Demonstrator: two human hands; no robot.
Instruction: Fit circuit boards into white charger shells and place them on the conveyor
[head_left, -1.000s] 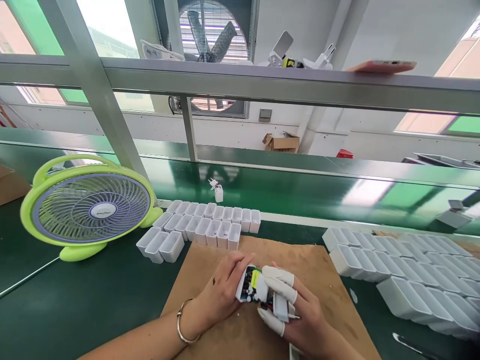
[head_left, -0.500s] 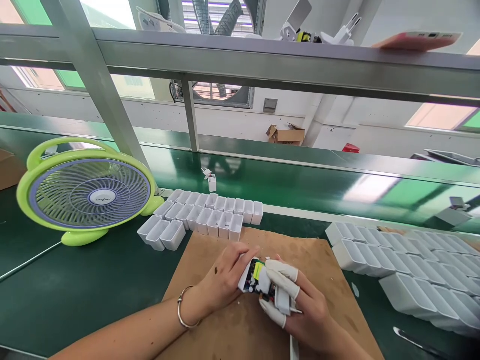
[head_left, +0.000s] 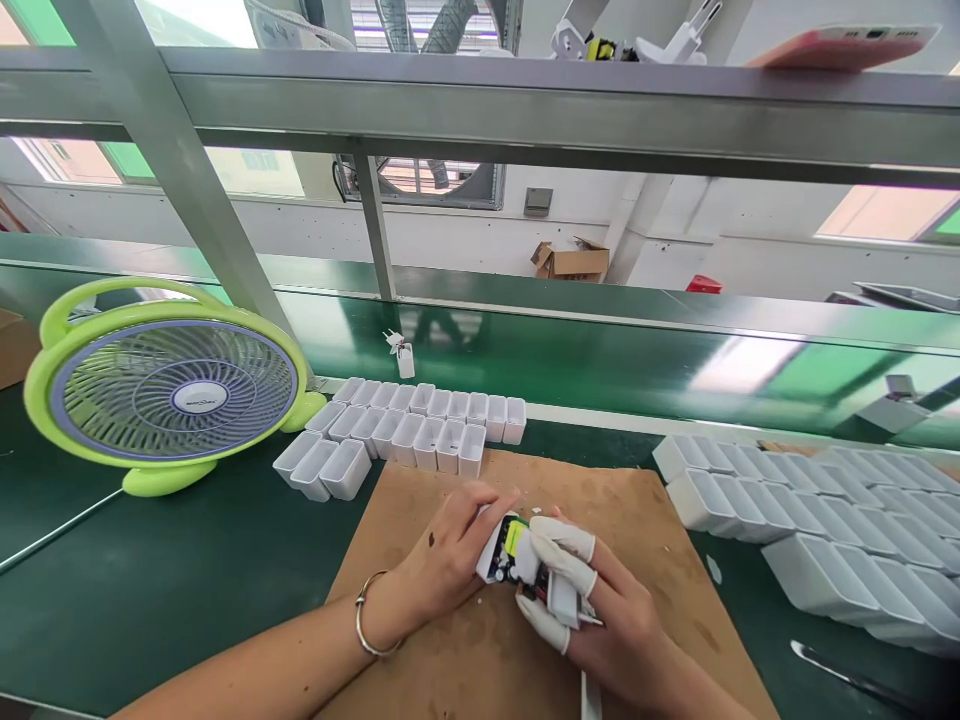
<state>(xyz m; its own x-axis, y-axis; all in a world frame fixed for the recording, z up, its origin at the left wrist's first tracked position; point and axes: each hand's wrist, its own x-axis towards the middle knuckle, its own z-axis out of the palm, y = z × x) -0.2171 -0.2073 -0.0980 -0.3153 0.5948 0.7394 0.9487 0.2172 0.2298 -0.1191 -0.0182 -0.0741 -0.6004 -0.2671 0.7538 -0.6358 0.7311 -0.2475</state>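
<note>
Over the brown paper sheet [head_left: 420, 640], my left hand [head_left: 446, 550] is closed around a white plastic housing [head_left: 487, 562]. A circuit board with a yellow-wrapped transformer [head_left: 515, 538] sits at the housing, partly covered by my fingers. My right hand [head_left: 615, 600], with white finger cots on its fingertips, is closed on the white plug part [head_left: 564, 600] of the same charger; metal pins stick out of it. Exactly how far the board goes into the housing is hidden. A white strip [head_left: 590, 695] lies below my right hand.
Rows of white housings stand at the left [head_left: 405, 435] and right [head_left: 817, 580]. A green fan [head_left: 199, 397] occupies the left side. A dark-handled blade tool [head_left: 840, 675] lies at right. Behind runs a green conveyor belt [head_left: 570, 350] carrying small charger parts [head_left: 405, 360]; a metal shelf [head_left: 480, 110] crosses above.
The view has tilted slightly. The charger parts on the belt have shifted left. Both hands keep nearly the same hold on the charger.
</note>
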